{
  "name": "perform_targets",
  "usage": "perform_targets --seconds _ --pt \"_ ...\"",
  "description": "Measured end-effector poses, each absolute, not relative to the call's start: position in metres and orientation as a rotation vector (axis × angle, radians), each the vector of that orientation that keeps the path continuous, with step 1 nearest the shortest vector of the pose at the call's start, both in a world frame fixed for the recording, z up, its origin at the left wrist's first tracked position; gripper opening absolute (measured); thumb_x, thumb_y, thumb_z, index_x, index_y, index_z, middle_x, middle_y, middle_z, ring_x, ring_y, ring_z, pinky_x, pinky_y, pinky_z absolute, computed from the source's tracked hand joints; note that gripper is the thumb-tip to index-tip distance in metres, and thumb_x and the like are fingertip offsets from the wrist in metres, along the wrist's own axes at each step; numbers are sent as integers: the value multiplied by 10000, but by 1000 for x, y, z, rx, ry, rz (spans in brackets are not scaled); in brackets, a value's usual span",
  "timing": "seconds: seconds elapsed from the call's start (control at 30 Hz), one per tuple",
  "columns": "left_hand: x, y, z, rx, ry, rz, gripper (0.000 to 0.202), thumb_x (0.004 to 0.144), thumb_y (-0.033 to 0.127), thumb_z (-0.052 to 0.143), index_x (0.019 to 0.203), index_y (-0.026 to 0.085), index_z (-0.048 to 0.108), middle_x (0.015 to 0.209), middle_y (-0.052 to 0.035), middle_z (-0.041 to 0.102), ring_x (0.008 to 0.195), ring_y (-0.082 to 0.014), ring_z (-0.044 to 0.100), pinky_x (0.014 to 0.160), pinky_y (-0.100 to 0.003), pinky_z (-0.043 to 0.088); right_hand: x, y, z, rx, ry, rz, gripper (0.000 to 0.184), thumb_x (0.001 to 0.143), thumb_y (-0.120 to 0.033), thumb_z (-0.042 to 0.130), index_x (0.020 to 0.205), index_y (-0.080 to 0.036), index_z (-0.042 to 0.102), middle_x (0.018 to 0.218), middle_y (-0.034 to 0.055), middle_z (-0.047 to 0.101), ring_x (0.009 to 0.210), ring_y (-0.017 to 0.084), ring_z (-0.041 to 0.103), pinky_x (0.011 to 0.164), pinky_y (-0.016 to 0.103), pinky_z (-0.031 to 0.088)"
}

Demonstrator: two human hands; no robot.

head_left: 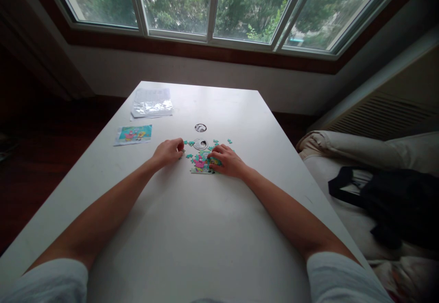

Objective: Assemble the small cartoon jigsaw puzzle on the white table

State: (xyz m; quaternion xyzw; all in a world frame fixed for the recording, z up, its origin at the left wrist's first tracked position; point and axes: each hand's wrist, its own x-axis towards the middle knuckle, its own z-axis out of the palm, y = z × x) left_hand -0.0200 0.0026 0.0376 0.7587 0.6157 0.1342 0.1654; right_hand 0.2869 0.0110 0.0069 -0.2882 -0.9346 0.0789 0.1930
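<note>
A partly joined jigsaw puzzle point(200, 163) with pink, yellow and teal cartoon figures lies on the white table. My right hand point(229, 160) rests over its right side, fingers apart and touching the pieces, hiding part of the picture. Just left of the puzzle, my left hand point(168, 152) has its thumb and fingers pinched together on what looks like a small puzzle piece, mostly hidden by the fingertips. Several loose teal puzzle pieces point(189, 156) are scattered between the hands, and more lie beyond the right hand, including a loose piece point(229, 141) at the far right.
A cartoon reference picture point(135, 133) lies left of the hands. Behind it are papers with a clear plastic bag point(152, 104). The white table point(202, 229) has a round cable hole point(200, 128) and a round grey cover point(200, 144). A couch with dark clothing point(394, 197) stands right.
</note>
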Motion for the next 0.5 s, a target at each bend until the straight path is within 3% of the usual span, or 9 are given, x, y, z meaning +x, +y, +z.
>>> perform_targets --seconds 0.13,0.3,0.5 --pt "-20 5 36 1997 1601 495 241 784 332 626 982 225 712 912 -19 755 744 -166 655 668 -256 453 287 11 7 -807 -2621 223 313 938 -434 679 1193 -253 685 1118 107 638 1042 266 554 957 429 465" --pt "-21 9 30 1799 1412 577 372 777 420 643 1056 192 736 862 -35 745 636 -139 612 563 -233 430 287 11 8 -819 -2626 224 311 941 -436 676 1191 -251 686 1124 105 635 1048 264 558 964 424 465" --pt "-19 12 25 1619 1283 625 337 739 387 700 981 153 703 840 -61 750 624 -124 586 542 -225 398 286 10 8 -817 -2622 223 309 928 -422 697 1190 -258 690 1116 105 637 1050 267 559 959 423 466"
